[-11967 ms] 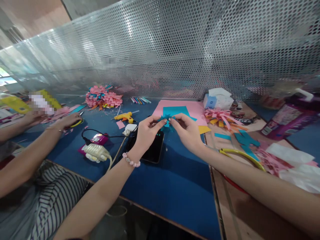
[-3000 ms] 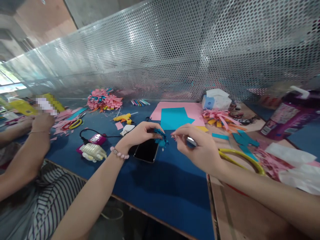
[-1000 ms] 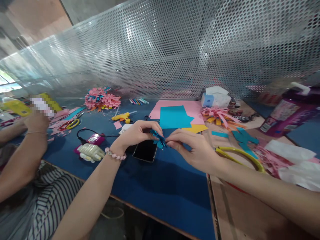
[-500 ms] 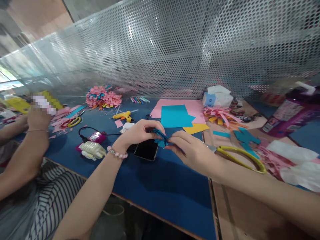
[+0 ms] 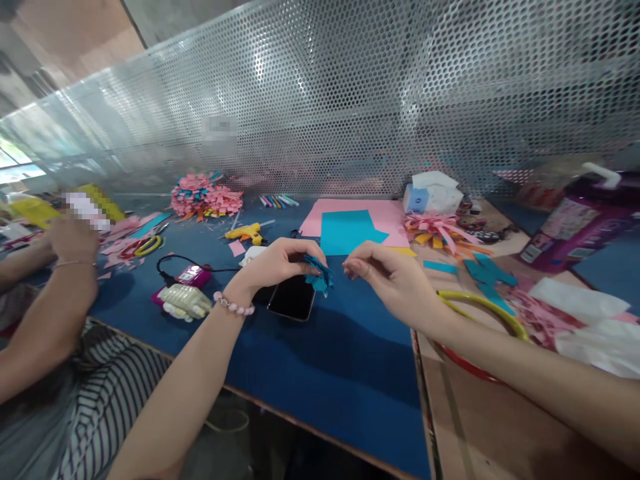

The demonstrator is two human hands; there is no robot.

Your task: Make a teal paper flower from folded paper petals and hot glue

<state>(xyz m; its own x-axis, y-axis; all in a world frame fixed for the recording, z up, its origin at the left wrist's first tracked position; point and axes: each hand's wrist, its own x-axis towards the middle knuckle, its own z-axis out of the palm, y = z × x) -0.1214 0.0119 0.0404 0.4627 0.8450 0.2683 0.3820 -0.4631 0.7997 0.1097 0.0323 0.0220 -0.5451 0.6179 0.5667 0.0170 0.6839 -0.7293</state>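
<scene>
My left hand (image 5: 280, 265), with a pink bead bracelet on its wrist, pinches a crinkled blue paper flower (image 5: 319, 277) between thumb and fingers. The flower's ruffled edges stick out to the right, and part of it is hidden behind the fingers. A short gap to the right of it, my right hand (image 5: 395, 280) hovers with thumb and fingertips drawn together; no paper shows in them. Beneath the left hand lies a black phone (image 5: 293, 300) on the blue tabletop. Under my right forearm, scissors with yellow and red handles (image 5: 483, 307) lie partly covered.
Blue (image 5: 347, 230) and pink paper sheets (image 5: 313, 217) lie ahead. A yellow glue gun (image 5: 245, 232) and a paper pompom bunch (image 5: 205, 195) stand to the left. Rightward are a tissue pack (image 5: 433, 193), paper scraps and a purple bottle (image 5: 575, 223). A co-worker's arm (image 5: 55, 293) reaches in at left.
My right hand has let go of the blue flower and drawn back slightly to the right. My left hand still holds the flower in nearly the same place.
</scene>
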